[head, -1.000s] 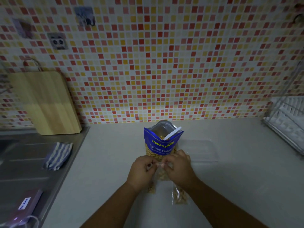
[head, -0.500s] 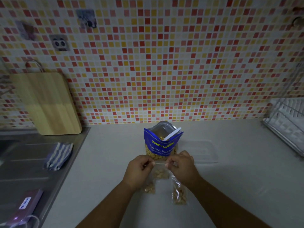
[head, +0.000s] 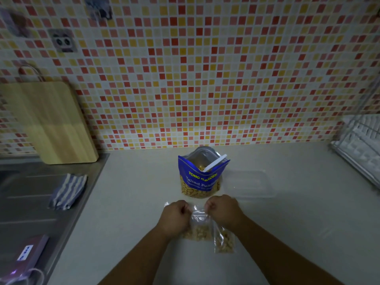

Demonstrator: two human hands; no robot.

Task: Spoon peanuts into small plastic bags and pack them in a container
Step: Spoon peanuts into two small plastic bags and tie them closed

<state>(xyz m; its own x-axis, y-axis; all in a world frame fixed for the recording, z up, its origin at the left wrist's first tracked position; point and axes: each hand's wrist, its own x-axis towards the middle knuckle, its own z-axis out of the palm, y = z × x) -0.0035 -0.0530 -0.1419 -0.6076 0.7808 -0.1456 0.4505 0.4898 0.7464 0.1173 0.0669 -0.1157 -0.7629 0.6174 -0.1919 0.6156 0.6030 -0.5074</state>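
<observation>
Left hand [head: 176, 218] and right hand [head: 223, 210], at lower centre, are pinching the small bag [head: 199, 225] mouth taut, probably sealing its peanuts.

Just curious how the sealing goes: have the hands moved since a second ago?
Yes. Both hands, left and right, have drawn apart along the small bag top and slid slightly toward the person, away from the blue peanut pouch, which stayed put.

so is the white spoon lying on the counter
No, the white spoon stands inside the open blue peanut pouch, its handle leaning out over the rim.
</observation>
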